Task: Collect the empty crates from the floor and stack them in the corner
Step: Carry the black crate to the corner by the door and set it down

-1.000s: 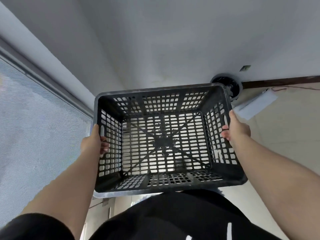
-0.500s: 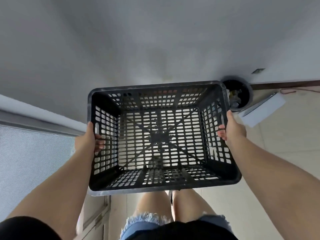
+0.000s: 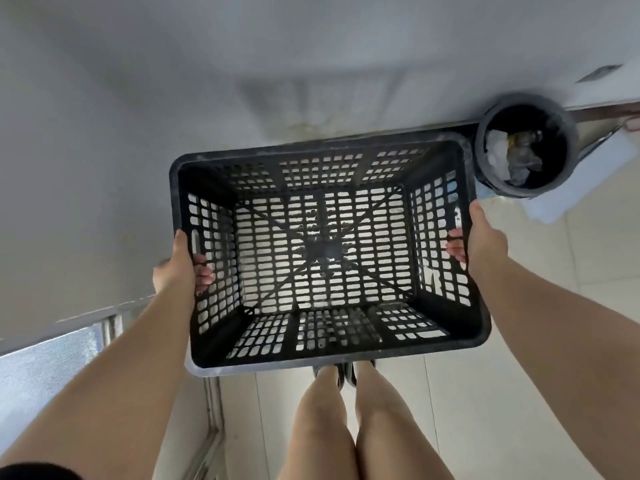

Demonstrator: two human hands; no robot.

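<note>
An empty black plastic crate (image 3: pixel 322 254) with slotted walls and floor hangs in front of me, mouth up, above the pale tiled floor and close to the grey wall. My left hand (image 3: pixel 180 268) grips its left wall, fingers hooked through the slots. On the opposite side my right hand (image 3: pixel 479 239) clasps the right wall the same way. Below the crate's near rim a second, lighter rim (image 3: pixel 221 370) peeks out; I cannot tell what it belongs to.
A round black bin (image 3: pixel 526 150) holding crumpled waste stands by the wall just right of the crate. A flat white panel (image 3: pixel 585 181) lies on the floor beside it. A window frame with mesh (image 3: pixel 45 372) sits at lower left. My legs (image 3: pixel 346 427) are below the crate.
The view has tilted downward and the crate has come lower and nearer the wall and the bin. Both hands keep the same grip. My legs are now in view.
</note>
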